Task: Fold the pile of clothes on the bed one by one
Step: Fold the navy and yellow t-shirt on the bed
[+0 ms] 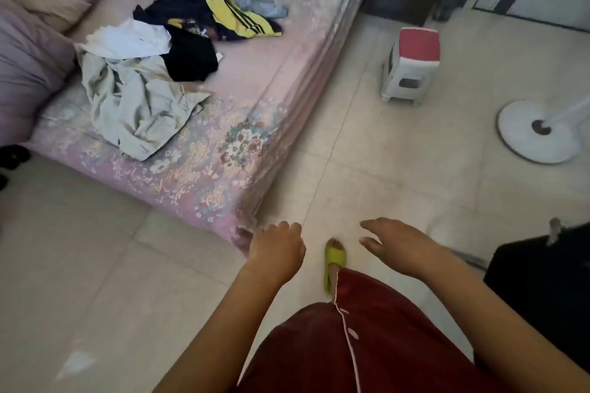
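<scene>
Clothes (153, 51) lie heaped on the bed (242, 150), well apart from me. Standing at its corner, my left hand (276, 250) hangs loosely curled, my right hand (399, 246) spread; both hold nothing, since folding hasn't begun.

Unfolded clothes (178, 38) are lying strewn in a crumpled pile across the bed (255, 99), beige trousers (137, 105) reaching its near edge.

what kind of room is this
Most likely a home bedroom: a bed with a floral pink cover, pillows at its head, loose clothes piled on it, and a plastic stool on the tiled floor.
</scene>
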Demonstrator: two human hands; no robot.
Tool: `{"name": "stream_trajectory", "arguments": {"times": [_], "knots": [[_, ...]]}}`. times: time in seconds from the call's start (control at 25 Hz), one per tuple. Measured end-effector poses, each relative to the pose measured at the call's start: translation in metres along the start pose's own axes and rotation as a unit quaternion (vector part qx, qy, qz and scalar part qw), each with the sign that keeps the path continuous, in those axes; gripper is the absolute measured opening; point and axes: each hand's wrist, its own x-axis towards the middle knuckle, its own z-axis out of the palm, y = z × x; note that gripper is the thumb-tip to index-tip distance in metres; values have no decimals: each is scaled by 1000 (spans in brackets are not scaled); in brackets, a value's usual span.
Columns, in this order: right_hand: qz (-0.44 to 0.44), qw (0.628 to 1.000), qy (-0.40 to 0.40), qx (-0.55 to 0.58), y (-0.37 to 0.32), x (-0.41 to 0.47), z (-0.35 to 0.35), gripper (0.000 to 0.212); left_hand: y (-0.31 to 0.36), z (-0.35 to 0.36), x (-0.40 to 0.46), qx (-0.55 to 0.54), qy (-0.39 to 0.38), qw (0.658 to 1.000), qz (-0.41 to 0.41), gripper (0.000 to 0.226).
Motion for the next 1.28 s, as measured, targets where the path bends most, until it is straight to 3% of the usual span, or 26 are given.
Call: {"name": "stream_trajectory", "arguments": {"times": [0.44,0.64,1.0,1.28], "knots": [[-79,995,18,-60,48,142,-168,45,10,-125,178,-5,4,1000,-25,31],[-74,995,25,-66,61,216,-230,45,-6,-171,260,-13,-2,1000,-29,32],[-65,995,53,-58,64,354,-376,43,-51,-281,427,7,54,999,3,31],[-47,997,46,-41,96,432,-437,42,-51,-338,521,29,38,998,38,34]]}}
